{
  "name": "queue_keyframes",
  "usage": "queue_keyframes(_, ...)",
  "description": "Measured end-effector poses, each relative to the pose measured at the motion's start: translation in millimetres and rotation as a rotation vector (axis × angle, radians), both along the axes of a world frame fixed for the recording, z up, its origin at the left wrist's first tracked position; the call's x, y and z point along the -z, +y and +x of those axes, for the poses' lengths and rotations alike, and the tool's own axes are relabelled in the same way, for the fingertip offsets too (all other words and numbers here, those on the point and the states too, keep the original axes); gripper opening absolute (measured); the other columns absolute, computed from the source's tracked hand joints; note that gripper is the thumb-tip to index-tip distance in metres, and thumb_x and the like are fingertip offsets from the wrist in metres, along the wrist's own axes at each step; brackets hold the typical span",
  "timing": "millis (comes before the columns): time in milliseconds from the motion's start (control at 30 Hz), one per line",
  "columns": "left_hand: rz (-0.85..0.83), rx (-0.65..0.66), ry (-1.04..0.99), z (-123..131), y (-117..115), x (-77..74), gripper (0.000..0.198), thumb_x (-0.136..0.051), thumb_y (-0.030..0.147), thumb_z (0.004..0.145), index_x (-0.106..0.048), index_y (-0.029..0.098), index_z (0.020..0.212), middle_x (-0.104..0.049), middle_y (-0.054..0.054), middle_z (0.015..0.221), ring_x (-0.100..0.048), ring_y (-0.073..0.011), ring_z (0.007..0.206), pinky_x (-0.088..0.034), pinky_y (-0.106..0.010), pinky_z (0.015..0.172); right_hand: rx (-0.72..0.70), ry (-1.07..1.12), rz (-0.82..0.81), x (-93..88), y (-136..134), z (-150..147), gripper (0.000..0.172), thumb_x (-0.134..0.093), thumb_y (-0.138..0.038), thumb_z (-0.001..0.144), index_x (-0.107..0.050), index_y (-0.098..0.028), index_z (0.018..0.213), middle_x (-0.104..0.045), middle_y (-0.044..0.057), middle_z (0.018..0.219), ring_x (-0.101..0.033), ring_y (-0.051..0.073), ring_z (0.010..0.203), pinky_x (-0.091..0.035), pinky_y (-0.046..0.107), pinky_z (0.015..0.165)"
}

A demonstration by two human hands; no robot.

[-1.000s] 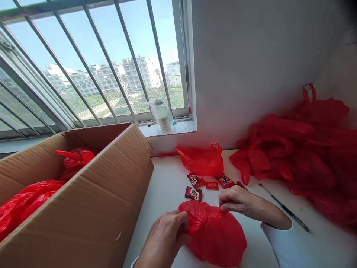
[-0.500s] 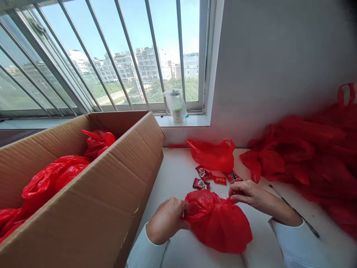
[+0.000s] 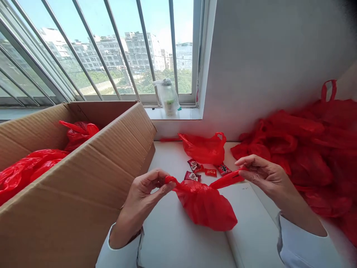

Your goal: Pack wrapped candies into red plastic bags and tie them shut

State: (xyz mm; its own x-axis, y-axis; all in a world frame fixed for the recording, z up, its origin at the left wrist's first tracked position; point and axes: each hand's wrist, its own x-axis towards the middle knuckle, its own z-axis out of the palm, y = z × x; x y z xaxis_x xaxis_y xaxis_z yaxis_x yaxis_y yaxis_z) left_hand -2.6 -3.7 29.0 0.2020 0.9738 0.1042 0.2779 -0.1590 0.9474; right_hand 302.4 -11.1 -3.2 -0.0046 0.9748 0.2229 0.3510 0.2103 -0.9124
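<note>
Your left hand (image 3: 143, 197) is nearly closed at the fingertips, with thumb and forefinger pinching one twisted end of a red bag (image 3: 208, 212). Your right hand (image 3: 269, 180) grips the tip of the bag's other end between thumb and forefinger, its remaining fingers loosely bent, so that end is drawn out in a long strip towards you on the right. The bag sits between your hands, low and rounded, gathered at its top, over the white worktop (image 3: 167, 160) (whether its base rests there fully, you cannot tell).

Just beyond it you have four small wrapped packets (image 3: 210, 172) in red and dark red, the closest one right by the bag's gathered top. Behind these, a second red carrier (image 3: 202, 149) lies near the wall (image 3: 267, 67), one handle loop standing up.

To your left stands an open cardboard box (image 3: 83, 193) with shiny red bundles (image 3: 41, 163) inside; to your right, a large heap of red bags (image 3: 312, 149) spreads along the wall. Ahead, a clear-wrapped jar (image 3: 169, 98) stands on the sill (image 3: 189, 113) of the barred window (image 3: 125, 48).
</note>
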Motion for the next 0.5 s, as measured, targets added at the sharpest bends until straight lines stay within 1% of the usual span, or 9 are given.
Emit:
queue_keyframes(67, 0.006, -0.071, -0.187, 0.0, -3.5, -3.3, 0.013, -0.070, 0.030, 0.079, -0.064, 0.019, 0.074, -0.060, 0.003, 0.071, -0.054, -0.0092, 0.068, -0.042, -0.017, 0.062, 0.044, 0.177, 0.022, -3.1, -4.6, -9.2, 0.022, -0.067, -0.043, 0.080, -0.063, -0.027, 0.095, -0.058, 0.002, 0.086, -0.054, 0.015, 0.074, -0.046, 0.024, 0.063)
queue_keyframes(100, 0.005, -0.093, -0.243, -0.4, -4.6, -4.8, 0.013, -0.070, 0.029, 0.079, -0.063, 0.020, 0.074, -0.061, 0.004, 0.071, -0.054, -0.0088, 0.069, -0.042, -0.017, 0.063, 0.060, 0.236, 0.024, -4.2, -6.1, -13.0, 0.021, -0.068, -0.042, 0.080, -0.063, -0.027, 0.094, -0.057, 0.002, 0.085, -0.053, 0.015, 0.073, -0.046, 0.024, 0.062)
queue_keyframes(167, -0.013, -0.103, -0.245, -2.3, -5.0, -6.8, 0.014, -0.069, 0.031, 0.080, -0.062, 0.020, 0.076, -0.061, 0.004, 0.073, -0.054, -0.0091, 0.070, -0.042, -0.017, 0.063, 0.060, 0.289, 0.015, -5.2, -6.8, -18.2, 0.022, -0.068, -0.042, 0.079, -0.063, -0.027, 0.094, -0.056, 0.002, 0.083, -0.053, 0.014, 0.072, -0.046, 0.023, 0.062)
queue_keyframes(200, -0.027, -0.080, -0.181, -3.8, -4.3, -6.9, 0.016, -0.068, 0.033, 0.081, -0.061, 0.020, 0.076, -0.061, 0.003, 0.074, -0.054, -0.0096, 0.070, -0.042, -0.018, 0.063, 0.035, 0.279, -0.008, -5.1, -6.1, -19.5, 0.023, -0.068, -0.042, 0.079, -0.064, -0.027, 0.094, -0.056, 0.001, 0.081, -0.053, 0.014, 0.072, -0.045, 0.023, 0.062)
queue_keyframes(267, -0.046, 0.008, 0.065, -7.4, -1.9, -4.9, 0.021, -0.064, 0.039, 0.083, -0.060, 0.019, 0.077, -0.062, 0.002, 0.075, -0.053, -0.0111, 0.069, -0.040, -0.021, 0.062, -0.060, 0.171, -0.085, -3.6, -3.4, -19.8, 0.024, -0.066, -0.044, 0.080, -0.064, -0.025, 0.095, -0.058, 0.001, 0.079, -0.054, 0.014, 0.072, -0.045, 0.024, 0.062)
queue_keyframes(333, -0.033, 0.095, 0.395, -10.1, 0.5, -0.6, 0.024, -0.058, 0.041, 0.085, -0.059, 0.019, 0.074, -0.061, 0.001, 0.074, -0.050, -0.0123, 0.067, -0.037, -0.023, 0.060, -0.134, -0.034, -0.145, -0.7, 0.4, -18.5, 0.026, -0.061, -0.046, 0.082, -0.066, -0.023, 0.093, -0.063, 0.002, 0.081, -0.055, 0.015, 0.071, -0.044, 0.025, 0.063)
queue_keyframes(367, -0.037, 0.121, 0.573, -10.7, 1.3, 1.9, 0.025, -0.055, 0.040, 0.086, -0.058, 0.019, 0.073, -0.059, 0.001, 0.073, -0.048, -0.0125, 0.066, -0.035, -0.024, 0.059, -0.140, -0.155, -0.161, 1.2, 2.4, -17.6, 0.027, -0.059, -0.046, 0.083, -0.067, -0.022, 0.092, -0.065, 0.002, 0.082, -0.056, 0.015, 0.070, -0.043, 0.026, 0.063)
queue_keyframes(433, -0.082, 0.140, 0.875, -10.1, 1.5, 6.3, 0.024, -0.051, 0.035, 0.087, -0.056, 0.020, 0.069, -0.055, 0.002, 0.067, -0.045, -0.0127, 0.062, -0.031, -0.025, 0.056, -0.098, -0.360, -0.161, 5.4, 6.6, -15.1, 0.026, -0.056, -0.045, 0.084, -0.068, -0.022, 0.091, -0.068, 0.002, 0.084, -0.056, 0.016, 0.068, -0.042, 0.027, 0.062)
queue_keyframes(500, -0.161, 0.148, 1.055, -8.4, 0.8, 8.9, 0.021, -0.051, 0.028, 0.083, -0.053, 0.020, 0.063, -0.049, 0.003, 0.060, -0.042, -0.0127, 0.057, -0.026, -0.026, 0.053, -0.060, -0.464, -0.174, 10.4, 10.6, -11.1, 0.025, -0.054, -0.043, 0.084, -0.068, -0.023, 0.093, -0.069, 0.002, 0.084, -0.057, 0.016, 0.068, -0.041, 0.028, 0.062)
